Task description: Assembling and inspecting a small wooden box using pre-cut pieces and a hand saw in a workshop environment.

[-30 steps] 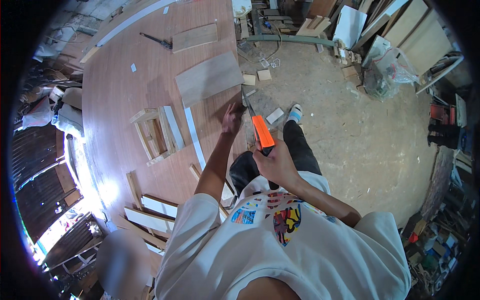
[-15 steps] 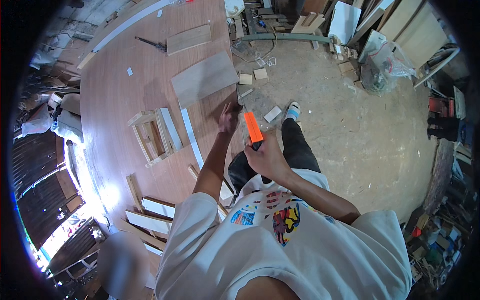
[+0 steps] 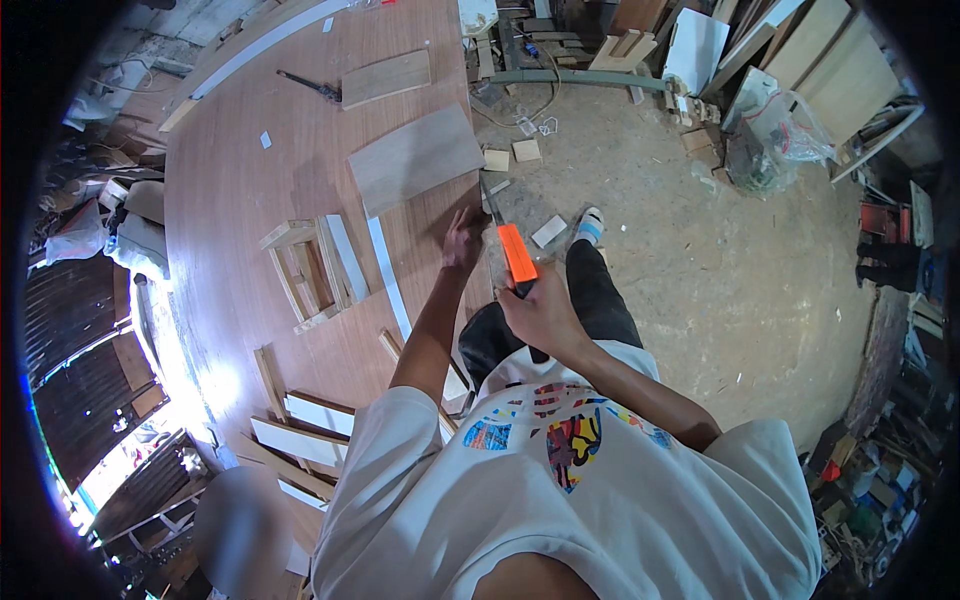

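Observation:
My right hand point(image 3: 545, 317) is wrapped round the grip of a handsaw point(image 3: 517, 252) with an orange and black body. Its thin dark blade points away from me, to the edge of a brown wood-grain tabletop point(image 3: 240, 200) beside a flat plywood board point(image 3: 417, 160). The blade tip lies by the board's right corner, and I cannot tell whether it touches the wood. My left hand point(image 3: 463, 238) rests at the table edge just below that board, left of the blade, its fingers stretched out. Shadow hides part of the fingertips.
A small wooden frame point(image 3: 312, 275) and white-faced strips point(image 3: 298, 440) lie on the table. Farther off are a smaller board point(image 3: 386, 79) and a dark slim tool point(image 3: 310, 86). Offcuts point(image 3: 549, 231) litter the floor near my foot. A clear plastic bag point(image 3: 765, 150) stands by leaning panels point(image 3: 835, 70).
The saw has shifted slightly to the right with my right hand, and more of its blade shows. My left hand stays by the board. The whole view has drifted a little.

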Demonstrator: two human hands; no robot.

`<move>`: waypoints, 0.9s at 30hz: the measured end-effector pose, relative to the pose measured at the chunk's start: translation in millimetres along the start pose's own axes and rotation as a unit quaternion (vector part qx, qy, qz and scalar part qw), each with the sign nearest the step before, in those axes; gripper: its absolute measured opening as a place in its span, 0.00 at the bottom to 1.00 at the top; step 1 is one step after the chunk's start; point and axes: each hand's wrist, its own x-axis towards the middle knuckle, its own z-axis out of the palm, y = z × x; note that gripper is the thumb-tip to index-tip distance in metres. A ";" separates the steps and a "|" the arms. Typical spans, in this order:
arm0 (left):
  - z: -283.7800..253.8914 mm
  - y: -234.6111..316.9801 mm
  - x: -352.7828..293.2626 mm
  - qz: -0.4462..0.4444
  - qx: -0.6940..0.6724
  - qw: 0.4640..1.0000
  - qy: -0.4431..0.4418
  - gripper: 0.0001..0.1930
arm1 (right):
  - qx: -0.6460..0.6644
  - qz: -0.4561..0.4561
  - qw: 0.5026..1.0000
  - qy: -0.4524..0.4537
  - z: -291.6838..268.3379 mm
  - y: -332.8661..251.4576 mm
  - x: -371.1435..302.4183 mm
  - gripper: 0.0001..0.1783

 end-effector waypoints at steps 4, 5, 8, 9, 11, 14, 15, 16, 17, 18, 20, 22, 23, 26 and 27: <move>-0.9 1.9 -3.2 0.002 -0.014 1.000 0.005 0.15 | -0.047 -0.044 0.998 0.019 7.3 -6.9 2.7 0.05; -2.0 0.8 -4.5 0.002 -0.013 1.000 0.007 0.15 | -0.048 -0.046 0.998 0.017 6.5 -9.8 0.8 0.05; -1.1 3.0 -2.9 -0.008 -0.006 1.000 0.003 0.15 | -0.037 -0.046 0.998 0.030 2.2 -6.5 1.5 0.05; 1.2 5.8 0.0 -0.030 -0.016 0.999 -0.014 0.15 | -0.044 -0.042 0.998 0.033 3.9 6.9 12.1 0.05; 1.9 -1.4 -3.0 -0.059 -0.019 0.998 -0.025 0.16 | -0.051 -0.042 0.998 0.023 7.9 1.9 17.1 0.05; 2.0 -6.3 -9.7 -0.058 -0.034 0.997 -0.028 0.16 | -0.032 0.006 0.999 0.003 4.7 -3.1 6.1 0.05; 2.2 -8.5 -9.9 -0.012 -0.001 1.000 0.001 0.16 | -0.037 0.005 0.999 0.008 4.7 1.5 8.7 0.05; 3.7 -6.6 -7.8 0.036 0.029 0.998 0.029 0.16 | -0.042 0.004 0.999 0.018 3.1 5.2 10.9 0.05; 4.8 -4.3 -7.1 0.037 0.028 0.999 0.028 0.16 | -0.042 0.005 0.999 0.020 5.9 9.0 15.0 0.05; 5.7 -1.9 -6.5 0.020 0.012 0.999 0.024 0.16 | -0.060 -0.060 0.995 0.046 11.6 12.7 20.4 0.05; 3.4 -7.3 -8.3 -0.001 0.004 1.000 0.026 0.16 | -0.076 -0.131 0.987 0.062 14.9 11.1 23.3 0.05; 1.1 -5.0 -9.7 -0.001 0.008 1.000 -0.007 0.15 | -0.052 -0.069 0.996 0.032 4.8 10.6 11.3 0.03; 0.2 -1.7 -7.3 -0.001 0.007 1.000 -0.007 0.15 | -0.052 -0.068 0.996 0.032 6.2 15.5 16.9 0.03; 3.2 -0.1 -5.7 -0.057 -0.042 0.997 -0.017 0.13 | -0.099 -0.050 0.991 0.077 12.9 36.1 34.9 0.03; 5.8 1.7 -8.8 -0.021 -0.010 1.000 0.005 0.12 | -0.101 -0.005 0.992 0.081 11.7 42.4 33.4 0.06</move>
